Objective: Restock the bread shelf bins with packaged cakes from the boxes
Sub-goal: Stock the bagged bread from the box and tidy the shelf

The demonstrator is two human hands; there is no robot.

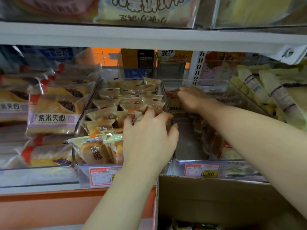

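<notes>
Both hands are in at the shelf. The left hand [149, 138] lies at the centre of view, fingers spread and straight, fingertips on the packaged cakes [106, 117] in the middle bin [79, 123], thumb hooked over the divider. It holds nothing.

The right hand [191, 99] reaches deep, up at one o'clock, into the right bin [187, 143]. Its fingers curl down over the top edge of an upright pack [175, 106] at the back, and it looks like a pinch, though the fingertips are blurred.

Here is the relation that matters: that pack stands directly under the right fingers, long axis vertical, face to the front, tight against the divider. The right hand is far nearer to it. The bare floor of the right bin runs from the pack toward six o'clock, so that is where I judge more stock is wanted.

The count: two hands, two clear bins in play, and two price tags [201, 170] on their fronts. One open cardboard box [216, 196] sits at five o'clock, just below the right bin. The middle bin holds well over a dozen cakes, too heaped for an exact number. A row of packs [211, 138] lines the right bin's three o'clock wall, too shadowed to count.
</notes>
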